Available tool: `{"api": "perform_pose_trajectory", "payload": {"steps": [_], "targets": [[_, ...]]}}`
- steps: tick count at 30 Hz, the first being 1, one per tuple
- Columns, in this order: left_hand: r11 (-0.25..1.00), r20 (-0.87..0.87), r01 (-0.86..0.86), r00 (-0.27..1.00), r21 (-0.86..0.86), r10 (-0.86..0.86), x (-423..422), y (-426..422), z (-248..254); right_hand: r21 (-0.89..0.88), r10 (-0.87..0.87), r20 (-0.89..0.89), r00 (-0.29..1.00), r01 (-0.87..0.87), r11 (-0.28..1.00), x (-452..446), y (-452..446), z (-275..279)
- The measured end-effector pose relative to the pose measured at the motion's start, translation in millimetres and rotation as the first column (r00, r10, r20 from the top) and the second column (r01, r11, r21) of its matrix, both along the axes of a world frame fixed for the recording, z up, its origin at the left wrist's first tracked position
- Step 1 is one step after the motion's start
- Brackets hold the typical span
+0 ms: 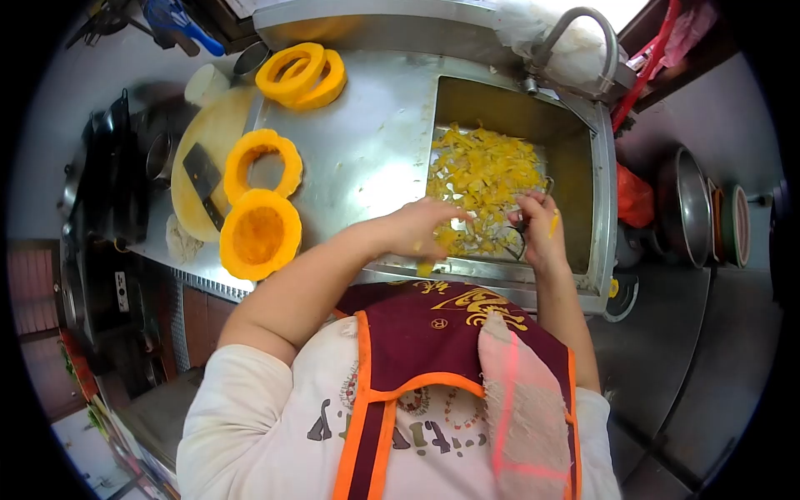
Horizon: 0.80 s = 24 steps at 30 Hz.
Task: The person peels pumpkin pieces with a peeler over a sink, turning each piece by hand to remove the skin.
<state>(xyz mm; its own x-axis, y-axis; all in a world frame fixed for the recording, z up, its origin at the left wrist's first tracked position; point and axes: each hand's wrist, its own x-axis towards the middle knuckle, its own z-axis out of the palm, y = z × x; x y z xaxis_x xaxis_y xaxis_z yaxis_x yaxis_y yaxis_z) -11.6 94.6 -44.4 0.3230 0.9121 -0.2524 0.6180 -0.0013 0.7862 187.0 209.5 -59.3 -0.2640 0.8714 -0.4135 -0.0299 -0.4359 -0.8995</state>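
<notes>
Counter [358, 125] bears the cut pumpkin [261, 235], beside the sink [606, 208] where yellow peelings [483, 167] lie heaped. Apart from each other, the left hand [421, 227] spreads, seemingly empty; the right hand [543, 233] grips a dark tool [522, 227], perhaps a peeler, best kept low, edge away from fingertips.

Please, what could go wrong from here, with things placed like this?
The left forearm passes close to the nearest pumpkin piece, so it might knock it off the counter. The many peelings in the sink could block the drain, if there is one beneath. The cleaver lies uncovered on the board; careless reaching might cause a cut.
</notes>
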Motion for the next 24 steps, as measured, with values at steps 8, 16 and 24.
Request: {"api": "perform_pose_trajectory", "payload": {"steps": [8, 16, 24], "targets": [[0.921, -0.543, 0.381, 0.757, -0.084, -0.363, -9.1, 14.9, -44.5, -0.002, 0.01, 0.013, 1.0, -0.01, 1.0, 15.8, 2.2, -13.1], [0.887, -0.264, 0.307, 0.939, 0.344, -0.223, -7.1, 7.9, -20.4, 0.072, -0.002, 0.089, 0.996, -0.005, 0.997, 8.3, 4.9, -0.2], [0.701, -0.141, -0.326, 0.843, 0.635, 0.52, -1.5, 17.2, -50.0, 0.502, 0.059, 0.587, 0.807, -0.42, 0.757, -10.2, 40.3, 20.7]]}}
